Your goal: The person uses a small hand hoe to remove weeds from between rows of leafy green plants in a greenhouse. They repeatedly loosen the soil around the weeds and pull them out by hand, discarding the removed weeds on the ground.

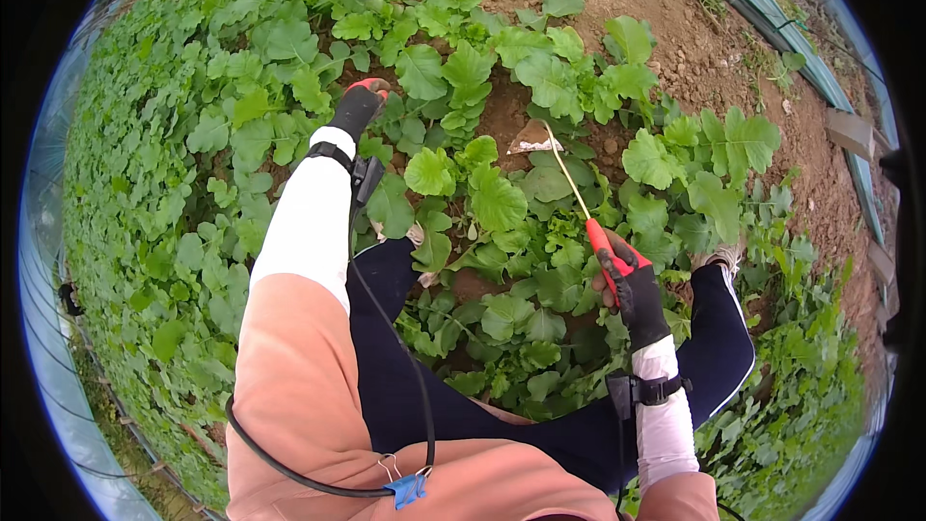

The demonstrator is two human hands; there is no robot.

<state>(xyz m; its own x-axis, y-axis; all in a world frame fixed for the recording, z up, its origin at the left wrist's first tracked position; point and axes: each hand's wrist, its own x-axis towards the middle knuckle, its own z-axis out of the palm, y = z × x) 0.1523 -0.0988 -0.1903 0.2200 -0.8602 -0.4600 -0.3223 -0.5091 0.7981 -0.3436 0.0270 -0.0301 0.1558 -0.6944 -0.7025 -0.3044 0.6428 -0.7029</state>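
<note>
My right hand [628, 289], in a black and red work glove, is wrapped around the red handle [597, 237] of a small hand hoe. From the handle a thin curved metal neck reaches forward to a soil-stained blade [534, 136], just above the leaves and soil. Further forward on the left is my left hand [359, 107], gloved the same way, with its fingers curled among leafy green plants [422, 72]. Whether those fingers hold a stem is hidden. Lobed leaves [499, 199] of a brassica-like crop grow between my hands.
Dense greens [166, 181] cover the ground to the left. Bare brown soil [673, 36] lies at the upper right, edged by bluish plastic sheeting [759, 7] and blocks [848, 132]. My legs [716, 340] straddle the plants. A black cable [394, 333] loops from my left wrist to my top.
</note>
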